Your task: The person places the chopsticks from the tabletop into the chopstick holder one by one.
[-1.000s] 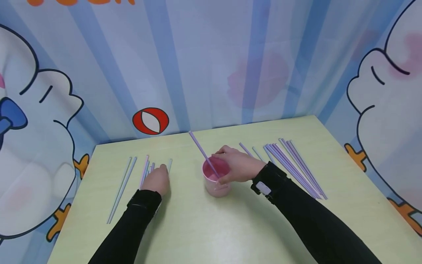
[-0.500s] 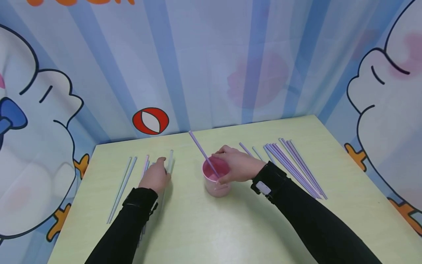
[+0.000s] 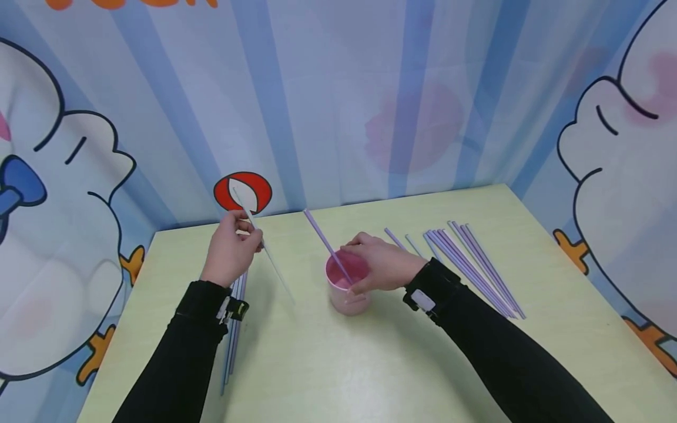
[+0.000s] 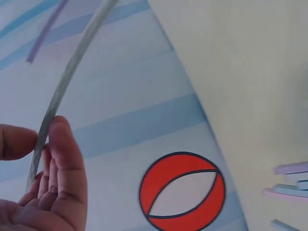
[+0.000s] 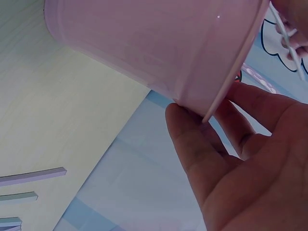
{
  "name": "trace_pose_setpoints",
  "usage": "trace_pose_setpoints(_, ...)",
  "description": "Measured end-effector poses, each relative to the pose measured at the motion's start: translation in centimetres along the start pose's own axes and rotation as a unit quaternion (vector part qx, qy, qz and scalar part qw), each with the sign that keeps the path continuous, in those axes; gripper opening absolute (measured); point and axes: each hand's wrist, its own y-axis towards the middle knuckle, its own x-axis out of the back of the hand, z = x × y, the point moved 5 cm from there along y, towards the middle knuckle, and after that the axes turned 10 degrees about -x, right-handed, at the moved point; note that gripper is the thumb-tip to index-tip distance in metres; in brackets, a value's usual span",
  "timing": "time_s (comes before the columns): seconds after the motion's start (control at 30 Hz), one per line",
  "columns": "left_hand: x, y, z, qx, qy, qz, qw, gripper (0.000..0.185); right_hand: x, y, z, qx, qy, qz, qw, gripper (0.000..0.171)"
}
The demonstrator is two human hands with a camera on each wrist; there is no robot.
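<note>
the left hand [image 3: 230,254] pinches a pale straw [image 3: 262,247] raised off the table, while the right hand [image 3: 382,263] grips the pink cup [image 3: 346,291], apparently steadying it; a purple straw [image 3: 326,245] leans inside.

Pink cup [image 3: 346,288], purple straw [image 3: 325,244] inside, pale green table [image 3: 402,358], black sleeves [image 3: 508,358], blue-striped backdrop [image 3: 338,100]

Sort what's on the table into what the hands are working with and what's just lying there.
In hand:
- pale straw, pinched in the left hand and lifted off the table
- pink cup, gripped at the rim by the right hand
- purple straw standing in the cup

Lying about:
- row of purple straws right of the cup
- straws under the left forearm
</note>
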Motion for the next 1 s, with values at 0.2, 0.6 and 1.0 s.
trace_pose_setpoints(0.2, 1.4, 0.4, -2.6, -0.043, -0.080, -0.074, 0.9931, 0.042, 0.0, 0.1, 0.0, -0.005, 0.002, 0.005, 1.000, 0.081)
trace_pose_setpoints(0.6, -0.4, 0.9, -5.0, -0.089, -0.159, -0.100, 0.9782, 0.038, 0.0, 0.2, -0.1, 0.004, 0.006, 0.003, 1.000, 0.081)
trace_pose_setpoints(1.0, -3.7, 0.7, -4.5, -0.082, -0.128, -0.065, 0.9862, 0.034, 0.0, 0.0, 0.0, -0.001, 0.006, 0.003, 1.000, 0.080)
